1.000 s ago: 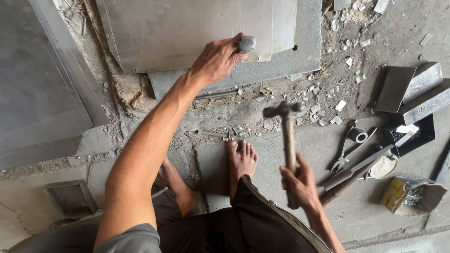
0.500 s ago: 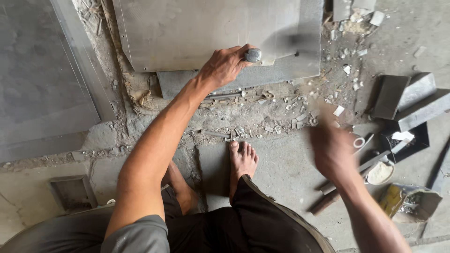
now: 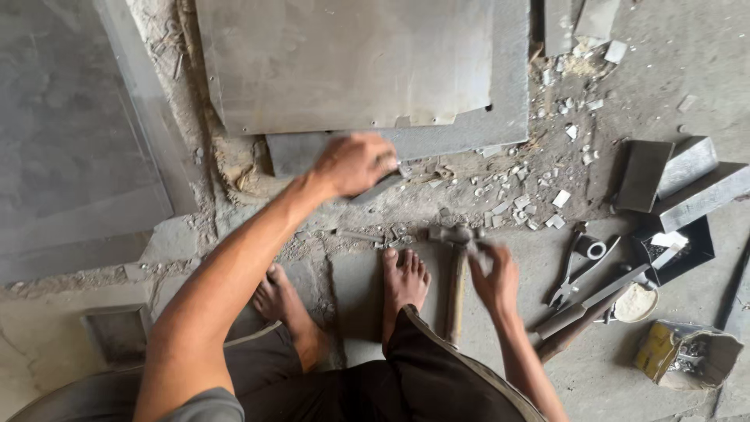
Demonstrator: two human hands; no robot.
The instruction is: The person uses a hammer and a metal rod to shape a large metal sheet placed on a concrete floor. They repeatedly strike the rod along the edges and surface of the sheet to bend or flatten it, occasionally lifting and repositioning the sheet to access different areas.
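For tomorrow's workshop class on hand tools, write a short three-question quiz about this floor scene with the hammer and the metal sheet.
1. True or false: the hammer lies on the floor beside a bare foot.
2. Which hand is nearest the hammer: A left, B right?
3. Fill in: the left hand is at the lower edge of a large metal ____.

Key: 1 true. 2 B, the right hand. 3 sheet.
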